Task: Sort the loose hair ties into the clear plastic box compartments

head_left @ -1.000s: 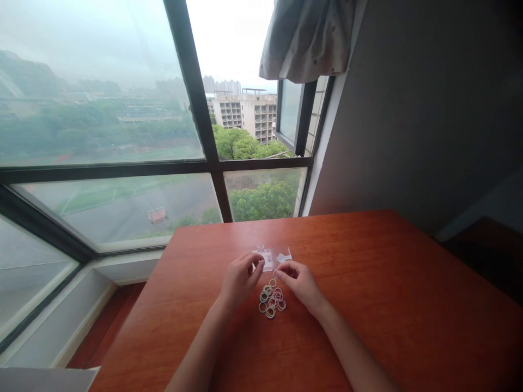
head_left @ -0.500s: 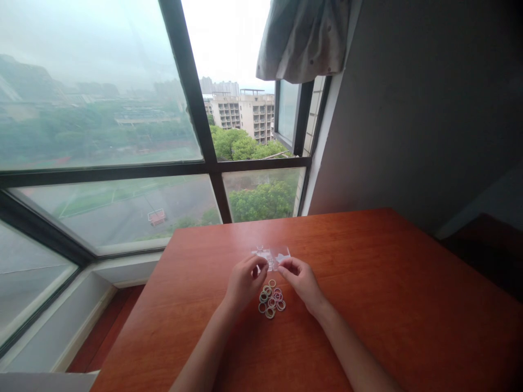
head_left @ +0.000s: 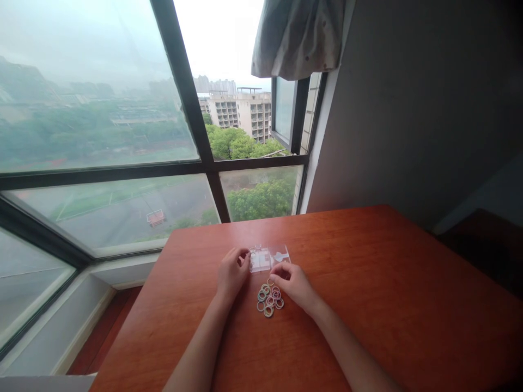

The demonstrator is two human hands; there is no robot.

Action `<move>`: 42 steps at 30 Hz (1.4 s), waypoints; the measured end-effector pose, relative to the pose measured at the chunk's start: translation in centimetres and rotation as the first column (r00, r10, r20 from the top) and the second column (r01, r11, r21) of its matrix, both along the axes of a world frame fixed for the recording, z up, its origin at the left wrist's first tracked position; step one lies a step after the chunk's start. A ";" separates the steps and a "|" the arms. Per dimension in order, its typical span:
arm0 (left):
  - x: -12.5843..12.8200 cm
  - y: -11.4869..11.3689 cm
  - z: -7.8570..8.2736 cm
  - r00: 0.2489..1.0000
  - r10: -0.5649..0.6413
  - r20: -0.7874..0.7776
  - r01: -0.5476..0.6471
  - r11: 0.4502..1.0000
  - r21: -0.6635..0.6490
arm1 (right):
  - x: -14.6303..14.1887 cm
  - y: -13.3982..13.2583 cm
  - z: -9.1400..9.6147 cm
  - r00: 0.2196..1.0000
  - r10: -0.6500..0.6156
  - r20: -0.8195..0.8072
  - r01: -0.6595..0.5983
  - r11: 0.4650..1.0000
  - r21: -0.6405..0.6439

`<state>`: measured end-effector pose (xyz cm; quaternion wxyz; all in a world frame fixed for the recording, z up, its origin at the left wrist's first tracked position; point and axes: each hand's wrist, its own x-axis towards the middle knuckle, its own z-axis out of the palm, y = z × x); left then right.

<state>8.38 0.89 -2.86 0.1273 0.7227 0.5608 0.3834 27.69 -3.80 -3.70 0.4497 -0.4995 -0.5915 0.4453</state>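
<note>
A small clear plastic box [head_left: 260, 268] lies on the table, its lid [head_left: 285, 253] opened out to the right. My left hand [head_left: 232, 274] is at the box's left edge, with bent fingers and the fingertips against it. Just in front of the box is a loose heap of thin, pastel-coloured rings [head_left: 268, 311], several of them overlapping. My right hand [head_left: 292, 280] reaches to the far end of this heap. Its thumb and forefinger are pinched at the rim of a yellowish ring [head_left: 270, 282]. Small pieces inside the box are too tiny to make out.
The reddish-brown wooden table [head_left: 368, 305] has its far edge near a dark-framed window [head_left: 122, 173]. A grey curtain [head_left: 298, 41] hangs above the open window pane. To the right rises a dark wall [head_left: 408, 109].
My left hand has shifted left from the box's front to its left edge. My right hand has come back from the lid to the rings. The view has turned slightly.
</note>
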 end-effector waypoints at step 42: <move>0.0 0.1 -0.6 0.996 -0.072 0.061 0.072 0.997 0.003 | -0.5 -1.7 1.0 0.851 0.105 0.514 -0.233 0.954 0.191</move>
